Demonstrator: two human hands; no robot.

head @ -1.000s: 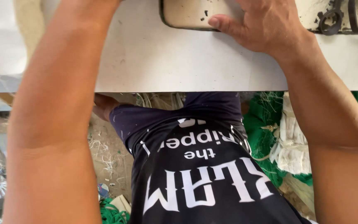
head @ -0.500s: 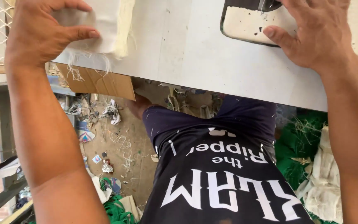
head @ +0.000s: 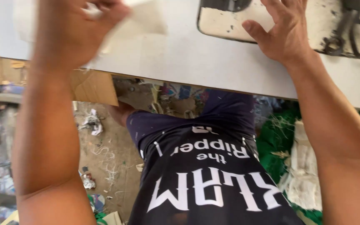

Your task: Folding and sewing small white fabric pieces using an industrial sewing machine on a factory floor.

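From the head view, my left hand (head: 73,35) has its grip clamped on a pale piece of cloth (head: 140,23) lying on the white bench (head: 196,62), blurred in motion. My right hand (head: 284,31) lies flat, fingers spread, on the worn cream machine base (head: 226,25), gripping nothing. I judge the cloth not yet placed at the machine; positioning remains. Dark scissors (head: 355,29) lie just beside my right hand.
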